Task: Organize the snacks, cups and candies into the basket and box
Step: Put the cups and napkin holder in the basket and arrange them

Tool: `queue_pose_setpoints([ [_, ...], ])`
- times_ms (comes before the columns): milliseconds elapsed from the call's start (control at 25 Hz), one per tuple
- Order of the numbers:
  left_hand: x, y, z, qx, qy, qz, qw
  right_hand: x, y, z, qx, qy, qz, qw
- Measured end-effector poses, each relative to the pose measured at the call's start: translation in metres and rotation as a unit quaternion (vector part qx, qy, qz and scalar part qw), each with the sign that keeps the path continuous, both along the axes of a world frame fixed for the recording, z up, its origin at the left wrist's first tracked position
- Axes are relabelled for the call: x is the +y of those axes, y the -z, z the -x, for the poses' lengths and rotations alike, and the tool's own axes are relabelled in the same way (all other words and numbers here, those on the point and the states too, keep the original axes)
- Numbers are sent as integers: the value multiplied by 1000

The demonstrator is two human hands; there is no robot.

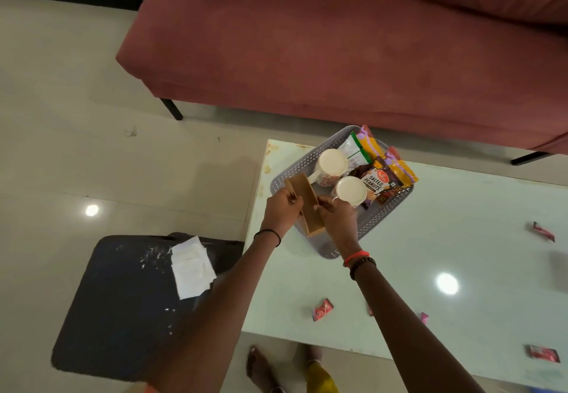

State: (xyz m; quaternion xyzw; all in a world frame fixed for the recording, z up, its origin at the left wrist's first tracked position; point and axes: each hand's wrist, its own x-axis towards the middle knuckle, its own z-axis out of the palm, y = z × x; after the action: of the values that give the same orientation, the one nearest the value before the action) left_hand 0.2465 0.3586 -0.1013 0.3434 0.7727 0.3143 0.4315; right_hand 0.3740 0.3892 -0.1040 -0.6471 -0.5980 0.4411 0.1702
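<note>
A grey perforated basket (379, 219) sits at the table's far left corner. In it stand two white cups (332, 163) (350, 190) beside several snack packets, among them a salted peanuts packet (376, 182). Over the basket's near left side, my left hand (281, 211) and my right hand (336, 217) both grip a small brown cardboard box (307, 202), tilted on edge. Red candies lie loose on the table: one (322, 309) near my right forearm, one (543, 232) at the right, one (542, 353) at the near right edge. A pink candy (424, 318) peeks from behind my right arm.
The pale glass table (461, 254) has a maroon sofa (338, 39) behind it. On the floor to the left lies a dark mat (116, 306) with white paper (190, 268) on it. My feet (261, 365) show below the table's near edge.
</note>
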Motion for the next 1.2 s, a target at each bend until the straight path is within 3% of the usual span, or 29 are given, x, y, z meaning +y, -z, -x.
queue_pose_setpoints([
  [360,23,60,-31,-16,-27,82,996,31,64,-19,-89,-120,50,987],
  [840,33,81,-36,-110,-115,104,982,35,79,-23,-82,-116,35,989],
  [1200,36,81,-33,-129,-129,101,978,36,72,-18,-56,-99,43,993],
])
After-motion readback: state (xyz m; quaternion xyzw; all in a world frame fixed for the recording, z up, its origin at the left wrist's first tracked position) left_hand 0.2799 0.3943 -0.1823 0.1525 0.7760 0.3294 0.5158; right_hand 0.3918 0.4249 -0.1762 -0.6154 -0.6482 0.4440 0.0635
